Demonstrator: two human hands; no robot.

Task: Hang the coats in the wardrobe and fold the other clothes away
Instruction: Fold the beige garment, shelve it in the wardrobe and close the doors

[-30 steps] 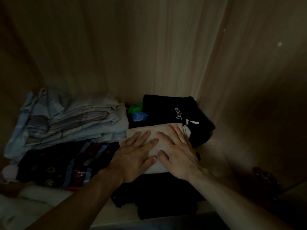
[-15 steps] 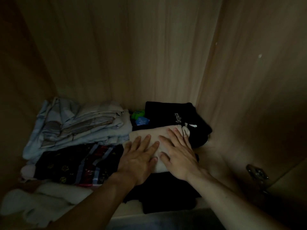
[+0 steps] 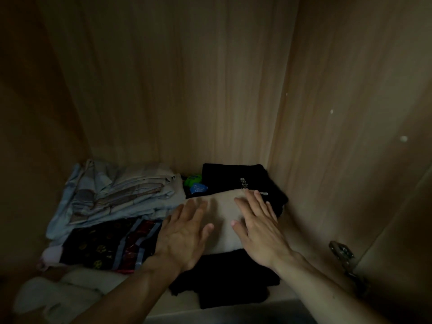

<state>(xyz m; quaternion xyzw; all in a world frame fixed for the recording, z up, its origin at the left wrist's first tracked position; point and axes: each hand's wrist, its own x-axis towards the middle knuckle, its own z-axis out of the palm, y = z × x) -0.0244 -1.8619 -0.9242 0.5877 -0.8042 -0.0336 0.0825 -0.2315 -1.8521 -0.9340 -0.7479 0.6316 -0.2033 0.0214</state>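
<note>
Wardrobe shelf (image 3: 301,232), dimly lit, with wood-grain panels at the sides and back.

Nearest the front edge, pale soft items (image 3: 58,291) lie at the left. A black garment (image 3: 224,277) lies at the centre, and its folds reach the shelf lip.

The beige folded garment (image 3: 224,211) rests on this black piece, towards the right side of the shelf. Both hands lie over it, palms down, fingers straight and spread, gripping nothing. The right hand (image 3: 259,228) rests flat on the cloth. The left hand (image 3: 184,235) is motion-blurred at the garment's left edge, so contact cannot be confirmed.

A dark patterned garment (image 3: 105,242) lies just beside it on the left. Behind that sits a pale blue folded stack (image 3: 121,195).

Further back are a small green and blue item (image 3: 195,183) and a black folded garment with lettering (image 3: 233,176), against the back panel (image 3: 187,90).

Risks, as judged:
- Hands drawn back with the palms down could drag the beige piece forward and open its fold.
- The black garment at the lip could slide off or catch in the door by the hinge (image 3: 339,251).
</note>
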